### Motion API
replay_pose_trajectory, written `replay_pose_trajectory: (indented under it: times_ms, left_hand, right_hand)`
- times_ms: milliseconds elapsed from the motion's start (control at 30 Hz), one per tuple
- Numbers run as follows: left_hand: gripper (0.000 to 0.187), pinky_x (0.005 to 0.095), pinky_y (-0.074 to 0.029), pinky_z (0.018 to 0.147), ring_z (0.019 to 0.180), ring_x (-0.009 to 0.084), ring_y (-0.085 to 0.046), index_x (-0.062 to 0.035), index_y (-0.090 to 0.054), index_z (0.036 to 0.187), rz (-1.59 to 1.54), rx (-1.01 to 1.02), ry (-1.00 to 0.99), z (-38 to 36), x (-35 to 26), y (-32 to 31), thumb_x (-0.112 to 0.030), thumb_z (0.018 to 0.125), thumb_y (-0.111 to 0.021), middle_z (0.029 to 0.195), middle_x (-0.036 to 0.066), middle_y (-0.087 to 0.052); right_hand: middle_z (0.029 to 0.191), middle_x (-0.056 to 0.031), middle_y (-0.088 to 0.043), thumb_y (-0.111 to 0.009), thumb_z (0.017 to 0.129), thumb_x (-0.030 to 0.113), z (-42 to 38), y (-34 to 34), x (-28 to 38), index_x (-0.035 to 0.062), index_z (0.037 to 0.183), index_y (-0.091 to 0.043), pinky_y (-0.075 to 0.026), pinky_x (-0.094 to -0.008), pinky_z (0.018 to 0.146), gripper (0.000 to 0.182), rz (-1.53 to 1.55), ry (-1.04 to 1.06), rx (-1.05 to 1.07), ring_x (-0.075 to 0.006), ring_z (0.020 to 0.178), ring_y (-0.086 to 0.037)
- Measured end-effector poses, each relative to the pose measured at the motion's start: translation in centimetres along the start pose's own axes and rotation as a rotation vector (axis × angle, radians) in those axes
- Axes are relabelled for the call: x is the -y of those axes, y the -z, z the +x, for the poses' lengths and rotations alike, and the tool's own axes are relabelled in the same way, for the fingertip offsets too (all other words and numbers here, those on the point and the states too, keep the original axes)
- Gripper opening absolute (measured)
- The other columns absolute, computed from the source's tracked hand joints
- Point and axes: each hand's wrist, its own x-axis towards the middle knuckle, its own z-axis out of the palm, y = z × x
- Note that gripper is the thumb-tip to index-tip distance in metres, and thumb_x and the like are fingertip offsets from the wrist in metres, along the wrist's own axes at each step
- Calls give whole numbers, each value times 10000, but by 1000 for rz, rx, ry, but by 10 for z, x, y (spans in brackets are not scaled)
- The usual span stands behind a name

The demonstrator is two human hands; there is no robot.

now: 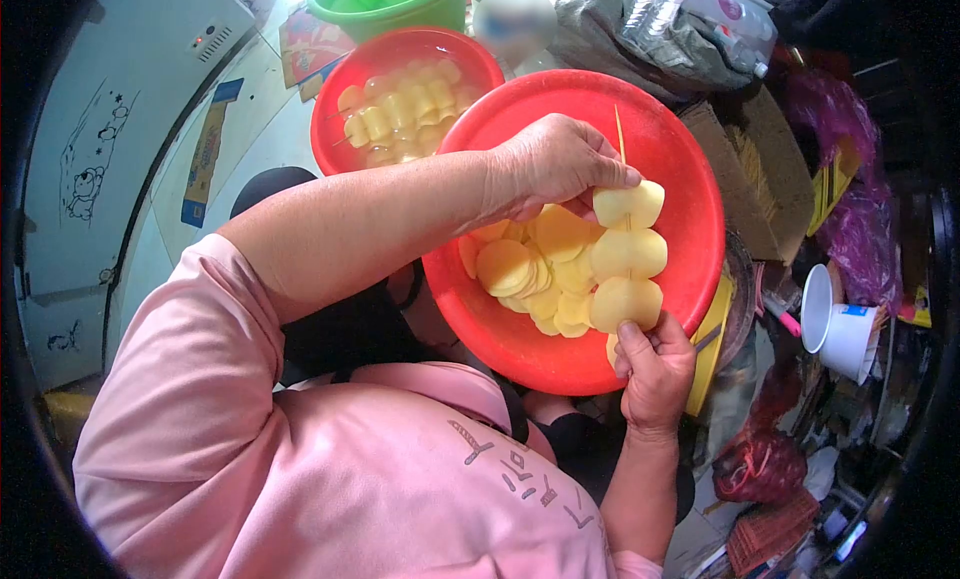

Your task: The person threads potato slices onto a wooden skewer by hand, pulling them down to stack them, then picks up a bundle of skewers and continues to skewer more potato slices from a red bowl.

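Over a large red basin (690, 204), a wooden skewer (620, 137) runs upright through three yellow slices (629, 254). The fingers of my left hand (565, 169) pinch the top slice beside the skewer, whose pointed end sticks out above. At the lower end, my right hand (655, 364) grips the bottom slice between thumb and fingers. Loose yellow slices (540, 274) lie heaped in the basin, left of the skewer and partly under my left forearm.
A smaller red basin (325, 129) behind holds skewered slices in liquid. Beyond it stands a green tub (390, 19). At the right are a cardboard box (765, 179), a white cup (845, 334) and a red net bag (760, 466). A white cabinet (90, 159) stands left.
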Motion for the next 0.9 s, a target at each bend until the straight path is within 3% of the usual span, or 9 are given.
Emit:
replay_pose_trajectory:
  times_ms: [200, 267, 333, 400, 467, 500, 700, 900]
  left_hand:
    - [226, 289, -536, 646, 724, 159, -638, -16, -628, 920, -30, -2, -26, 13, 5, 8, -231, 854, -650, 843, 59, -649]
    - [231, 284, -531, 644, 744, 151, -637, -25, -624, 962, 159, -148, -49, 17, 3, 13, -243, 889, -603, 847, 53, -647]
    - [273, 325, -530, 668, 766, 197, -649, -40, -616, 1002, 263, -97, -75, 31, 24, 24, -275, 862, -616, 863, 87, -657]
    - [363, 380, -523, 714, 794, 273, -650, -52, -606, 1035, 1167, -3, -272, 36, 36, 25, -321, 796, -648, 884, 130, -660]
    - [415, 426, -507, 762, 834, 331, -637, -57, -607, 1020, 1356, 59, -72, 27, 47, 14, -347, 729, -671, 897, 155, -654]
    - [366, 433, -510, 755, 848, 333, -639, -51, -606, 971, 1418, 93, -91, 19, 48, 8, -317, 726, -663, 877, 154, -657]
    - [297, 432, -516, 735, 847, 340, -640, -38, -604, 926, 1410, 10, -148, 21, 65, 3, -237, 709, -641, 868, 164, -656]
    - [221, 415, -511, 729, 812, 321, -640, -67, -638, 890, 1459, 88, -96, 17, 51, 6, -174, 701, -601, 851, 140, -661]
  right_hand:
    - [691, 23, -548, -627, 837, 62, 2, 1, 3, 10, 959, -609, -346, -177, 461, 134, 100, -2, -20, -37, 520, -432]
    - [697, 20, -551, -626, 839, 59, 3, 4, 5, 4, 966, -608, -346, -177, 458, 139, 166, -5, -32, -37, 517, -426]
    - [701, 15, -553, -625, 841, 57, 3, 8, 5, -3, 968, -606, -348, -179, 455, 142, 173, 2, -96, -37, 513, -416]
    - [698, 14, -551, -628, 841, 60, 3, 10, 4, 1, 970, -605, -349, -179, 454, 143, 176, 0, -104, -37, 515, -415]
    - [706, 14, -554, -630, 842, 63, 3, 10, 5, 4, 966, -604, -350, -178, 456, 140, 177, 20, -80, -38, 522, -422]
    - [706, 14, -554, -630, 842, 63, 2, 9, 5, 4, 966, -604, -350, -178, 456, 140, 177, 18, -80, -38, 522, -422]
    - [720, 16, -556, -626, 847, 65, -1, 11, 4, 4, 959, -601, -350, -175, 462, 131, 168, 16, -65, -34, 528, -426]
    - [715, 26, -550, -623, 847, 73, -3, 15, 4, 9, 963, -599, -353, -174, 463, 135, 152, 34, -66, -29, 534, -429]
